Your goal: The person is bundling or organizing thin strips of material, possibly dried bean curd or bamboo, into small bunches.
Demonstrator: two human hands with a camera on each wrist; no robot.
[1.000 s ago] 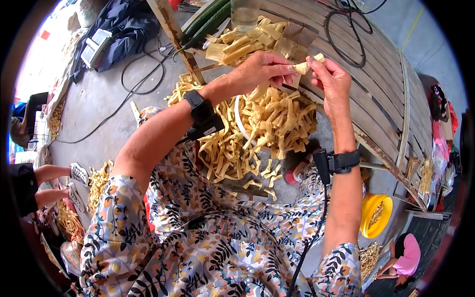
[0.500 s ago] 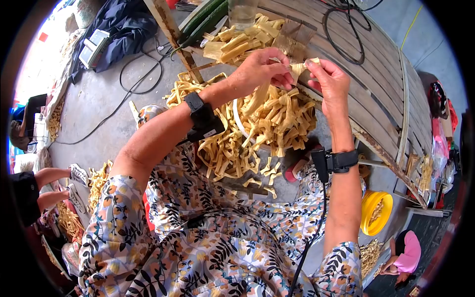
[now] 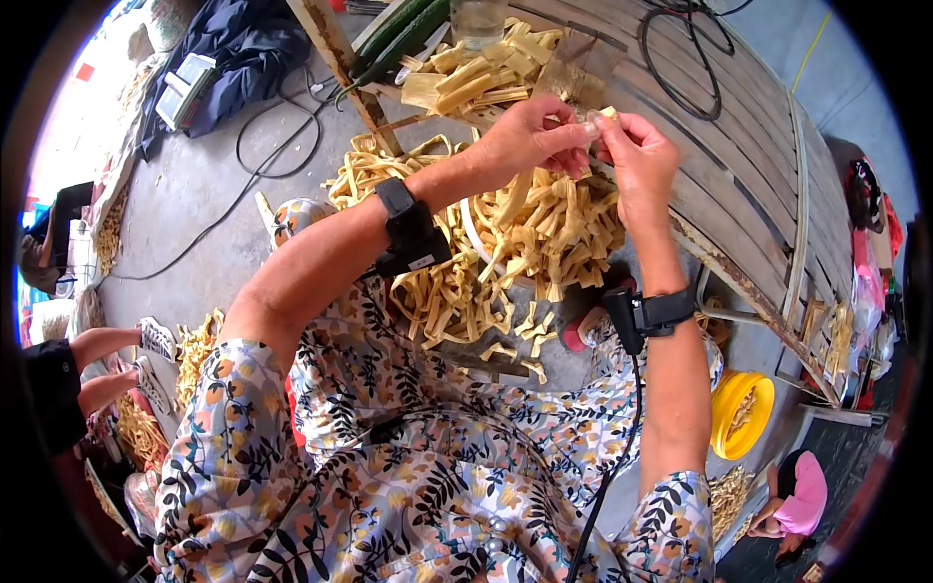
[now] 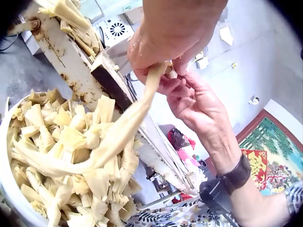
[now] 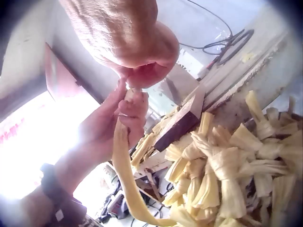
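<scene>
Over the heap, my left hand and right hand meet fingertip to fingertip. Both grip one long, flat, pale yellow strip, whose pinched end shows at the right thumb. From the left fingers the rest of the strip hangs in a curve down to the heap. My curled fingers hide most of the part being worked. Below lies a white-rimmed tub full of knotted yellow strips, with looser long strips heaped beside it.
A slatted wooden table with a rusty edge stands at the right, bearing flat yellow pieces, cucumbers, a glass and black cable. A yellow bucket and another person are at lower right.
A second ago the hands held a wrapped piece of the strip between them. They drew slightly apart, then came together again, and the fingers now cover most of it.
</scene>
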